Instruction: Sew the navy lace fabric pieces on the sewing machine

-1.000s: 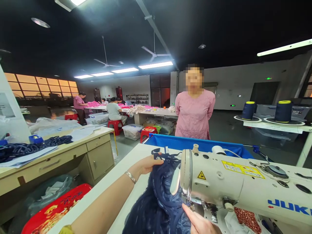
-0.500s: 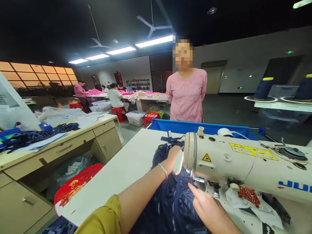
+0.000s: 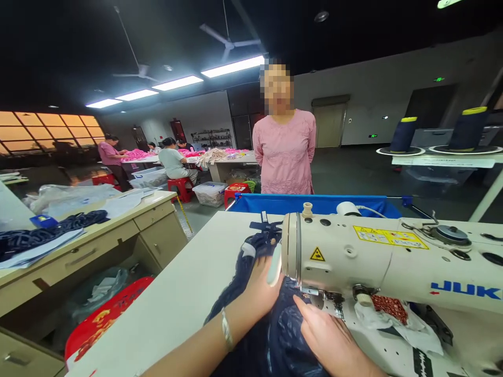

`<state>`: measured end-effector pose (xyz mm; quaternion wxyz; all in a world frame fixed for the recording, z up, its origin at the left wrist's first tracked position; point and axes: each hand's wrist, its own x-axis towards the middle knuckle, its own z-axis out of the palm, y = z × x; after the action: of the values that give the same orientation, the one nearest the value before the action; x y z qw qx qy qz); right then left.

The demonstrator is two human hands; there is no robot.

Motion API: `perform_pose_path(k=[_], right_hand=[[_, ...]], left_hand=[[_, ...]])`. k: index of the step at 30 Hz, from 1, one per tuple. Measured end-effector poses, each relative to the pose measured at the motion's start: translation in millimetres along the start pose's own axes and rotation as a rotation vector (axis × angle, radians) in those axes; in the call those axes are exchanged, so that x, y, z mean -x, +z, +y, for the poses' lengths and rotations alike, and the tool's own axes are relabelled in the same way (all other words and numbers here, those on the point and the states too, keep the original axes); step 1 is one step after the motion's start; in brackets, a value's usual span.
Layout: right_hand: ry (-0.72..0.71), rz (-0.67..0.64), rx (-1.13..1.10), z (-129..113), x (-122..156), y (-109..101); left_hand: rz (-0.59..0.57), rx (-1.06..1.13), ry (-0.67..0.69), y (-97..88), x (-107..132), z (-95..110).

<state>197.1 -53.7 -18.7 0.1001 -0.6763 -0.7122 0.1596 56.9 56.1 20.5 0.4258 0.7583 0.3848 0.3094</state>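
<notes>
Navy patterned fabric lies bunched under the head of a white sewing machine. My left hand, with a bracelet at the wrist, grips this fabric left of the needle area. The machine's pale guard and the cloth partly hide its fingers. Close to the presser foot, my right hand holds the fabric from the near side, with its index finger stretched forward and its other fingers curled. A white tag and navy straps show beyond my left hand.
A blue cloth bin hangs behind the machine, where a person in pink stands. Navy thread cones are at right. A desk and a red stool stand at left. Several people work farther back.
My left hand has slid nearer to me along the fabric, and more cloth shows on its left side. My right hand keeps about the same place by the presser foot. The view has turned slightly right.
</notes>
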Motion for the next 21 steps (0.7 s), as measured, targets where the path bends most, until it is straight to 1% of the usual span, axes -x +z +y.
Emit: perform_pose_path(k=[1,3,5,6,7,9,11,12,14,17,19,21], right_hand=[[0.001,0.014,0.003,-0.2,0.4,0.1],[-0.020,0.063,-0.036,2.6,1.9,-2.1],[-0.069,0.098,-0.122,11.1,3.0,-8.3],[-0.082,0.110,-0.174,17.3,2.9,-12.3],[-0.068,0.121,-0.214,24.3,2.0,-16.2],[0.024,0.159,-0.225,38.7,-2.1,-20.4],[0.101,0.224,-0.191,49.8,-8.2,-17.5],[0.104,0.265,-0.167,53.2,-11.2,-13.6],[0.044,0.356,-0.122,55.6,-15.2,-4.2],[-0.048,0.468,-0.064,52.5,-15.6,4.8],[-0.069,0.508,-0.058,50.8,-14.4,6.8],[-0.096,0.556,-0.051,52.1,-14.3,9.7]], left_hand=[[-0.049,-0.046,0.045,-0.3,8.9,-0.8],[-0.215,-0.158,0.175,0.0,21.3,-2.1],[-0.371,-0.282,0.307,0.0,25.0,-3.1],[-0.416,-0.340,0.354,-0.4,24.0,-3.6],[-0.440,-0.390,0.381,-1.2,21.4,-4.2],[-0.470,-0.490,0.410,-3.1,13.7,-6.5],[-0.490,-0.560,0.417,-4.3,5.5,-10.3],[-0.490,-0.579,0.413,-4.4,2.1,-12.6],[-0.483,-0.589,0.401,-3.3,-2.4,-17.6],[-0.510,-0.590,0.397,-0.4,-3.2,-23.2],[-0.540,-0.594,0.403,1.1,-1.0,-24.9],[-0.544,-0.603,0.402,1.9,1.6,-25.5]])
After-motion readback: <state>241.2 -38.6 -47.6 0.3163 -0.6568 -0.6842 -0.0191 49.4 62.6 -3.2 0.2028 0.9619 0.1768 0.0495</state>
